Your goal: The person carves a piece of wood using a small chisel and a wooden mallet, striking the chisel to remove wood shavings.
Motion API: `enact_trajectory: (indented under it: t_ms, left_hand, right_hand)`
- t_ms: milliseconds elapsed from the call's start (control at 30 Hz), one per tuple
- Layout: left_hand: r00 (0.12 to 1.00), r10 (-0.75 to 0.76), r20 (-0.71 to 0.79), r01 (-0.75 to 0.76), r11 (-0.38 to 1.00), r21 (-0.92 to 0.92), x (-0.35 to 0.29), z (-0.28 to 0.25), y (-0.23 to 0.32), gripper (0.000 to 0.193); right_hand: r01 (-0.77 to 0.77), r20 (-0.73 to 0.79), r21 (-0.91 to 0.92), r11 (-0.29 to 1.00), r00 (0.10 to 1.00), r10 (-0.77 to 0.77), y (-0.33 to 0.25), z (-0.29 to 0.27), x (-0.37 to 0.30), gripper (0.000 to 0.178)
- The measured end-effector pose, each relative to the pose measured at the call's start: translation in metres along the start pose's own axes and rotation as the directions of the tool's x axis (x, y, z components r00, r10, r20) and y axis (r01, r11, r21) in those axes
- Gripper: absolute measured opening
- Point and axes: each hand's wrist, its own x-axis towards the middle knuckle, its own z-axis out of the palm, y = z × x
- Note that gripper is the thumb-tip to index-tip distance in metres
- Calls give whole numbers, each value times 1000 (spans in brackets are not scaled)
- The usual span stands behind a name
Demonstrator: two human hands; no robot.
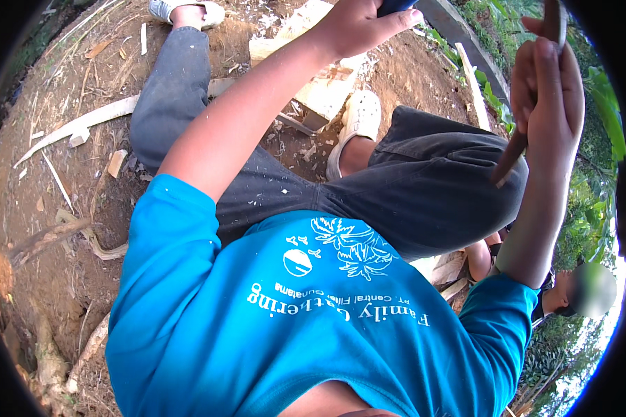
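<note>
My left hand [358, 28] reaches out at the top of the view, partly cut off by the edge. Its fingers close on a dark blue object [395, 6], of which only a small part shows, so its kind is unclear. Raised at the upper right, my right hand [549, 94] is wrapped round a long tool with a brown wooden handle [511, 158]; its upper end looks like grey metal and runs to the frame's edge. Below my left hand, a pale, roughly cut wood block [334, 94] lies on the ground between my feet.
Bare brown soil [62, 174] holds wood chips, roots and a long curved pale strip [83, 128]. My legs in dark trousers [438, 177] spread either side of the block. A concrete edge [466, 42] and plants border the right. Another person [560, 295] is at the lower right.
</note>
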Motion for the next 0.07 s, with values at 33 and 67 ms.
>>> enact_trajectory:
  t_ms: [33, 67]
  left_hand:
    - [1000, -20, 18, 19, 1000, 22, 1, 1, 0, 26]
    - [999, -40, 35, 38, 998, 45, 2, 2, -1, 27]
  right_hand:
    - [-56, -5, -133, 990, 998, 56, 4, 1, 1, 40]
    - [-111, -17, -263, 958, 994, 110, 8, 7, -1, 47]
